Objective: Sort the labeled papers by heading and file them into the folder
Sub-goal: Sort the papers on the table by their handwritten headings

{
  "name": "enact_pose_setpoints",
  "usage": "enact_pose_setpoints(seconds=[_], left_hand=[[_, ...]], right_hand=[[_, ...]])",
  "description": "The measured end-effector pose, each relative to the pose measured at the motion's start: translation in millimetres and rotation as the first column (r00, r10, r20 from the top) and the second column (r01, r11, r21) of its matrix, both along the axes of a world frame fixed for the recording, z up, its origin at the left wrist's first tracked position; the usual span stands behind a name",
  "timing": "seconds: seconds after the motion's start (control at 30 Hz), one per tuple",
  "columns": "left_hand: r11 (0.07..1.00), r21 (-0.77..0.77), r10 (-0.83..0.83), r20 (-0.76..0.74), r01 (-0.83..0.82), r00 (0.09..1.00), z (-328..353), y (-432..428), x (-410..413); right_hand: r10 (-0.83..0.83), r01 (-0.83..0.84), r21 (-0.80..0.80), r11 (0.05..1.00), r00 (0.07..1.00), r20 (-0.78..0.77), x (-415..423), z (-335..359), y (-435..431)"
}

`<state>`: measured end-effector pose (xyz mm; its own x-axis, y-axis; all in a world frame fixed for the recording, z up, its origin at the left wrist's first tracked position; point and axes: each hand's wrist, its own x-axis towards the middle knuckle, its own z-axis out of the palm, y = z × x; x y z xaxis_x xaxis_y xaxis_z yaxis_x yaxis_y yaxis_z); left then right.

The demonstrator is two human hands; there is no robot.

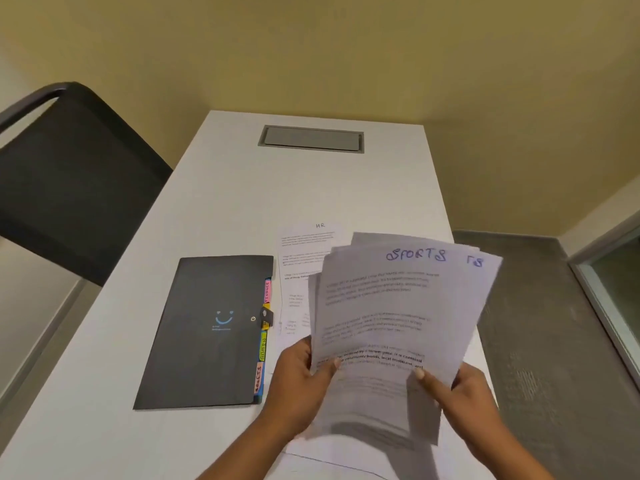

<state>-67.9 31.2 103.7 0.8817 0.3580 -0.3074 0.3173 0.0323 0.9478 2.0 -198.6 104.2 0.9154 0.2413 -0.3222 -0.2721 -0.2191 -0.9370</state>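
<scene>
I hold a fanned stack of printed papers [398, 306] above the white table [225, 202]; the top sheet is headed "SPORTS" in blue ink. My left hand [304, 375] grips the stack's lower left edge with the thumb on top. My right hand [464, 393] grips the lower right edge, thumb pressed on the front sheet. A sheet headed "HR" [304, 258] lies flat on the table behind the stack. The black folder [211, 334] lies closed to the left, with coloured labelled tabs [265, 337] sticking out of its right edge.
More white sheets [329, 455] lie on the table under my wrists. A grey cable hatch [311, 138] is set into the table's far end. A black chair [69, 174] stands at the left. Grey carpet [554, 341] lies to the right.
</scene>
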Motion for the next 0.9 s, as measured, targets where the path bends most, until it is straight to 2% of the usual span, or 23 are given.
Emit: enact_pose_setpoints(seconds=[0.1, 0.17, 0.27, 0.43, 0.5, 0.6, 0.73, 0.9], left_hand=[[0.995, 0.093, 0.035, 0.078, -0.042, 0.996, -1.6, -0.5, -4.0], [0.989, 0.143, -0.062, 0.145, 0.041, 0.988, -5.8, 2.7, -6.7], [0.962, 0.222, -0.197, 0.164, 0.158, 0.967, -22.9, 9.1, -9.5], [0.954, 0.272, -0.157, 0.102, 0.124, 0.982, -31.8, 10.2, -3.8], [0.963, 0.253, -0.128, 0.121, 0.094, 0.984, -24.1, 13.0, 0.4], [0.967, 0.239, -0.142, 0.226, 0.086, 0.964, -16.7, 17.2, 3.6], [0.987, 0.099, -0.136, 0.09, 0.127, 0.987, -30.2, 18.8, 1.8], [0.991, 0.122, -0.067, 0.063, 0.059, 0.996, -35.2, 24.2, 2.0]], right_hand=[[0.009, -0.001, -0.046, 0.999, 0.987, 0.16, -1.0, -3.7, -2.2], [0.119, -0.093, -0.128, 0.987, 0.971, 0.209, -4.0, -2.3, 1.4], [0.17, -0.145, -0.148, 0.978, 0.97, 0.176, -5.3, -14.0, 3.1], [0.17, -0.158, -0.116, 0.981, 0.979, 0.109, -5.2, -17.1, 11.5], [0.155, -0.141, -0.138, 0.98, 0.983, 0.096, -3.2, -17.0, 10.5], [0.096, -0.088, -0.098, 0.991, 0.993, 0.074, -2.6, -20.0, 10.0], [0.193, -0.172, -0.167, 0.971, 0.974, 0.119, -3.8, -23.7, 19.4], [0.139, -0.117, -0.169, 0.979, 0.982, 0.124, -3.1, -22.7, 26.5]])
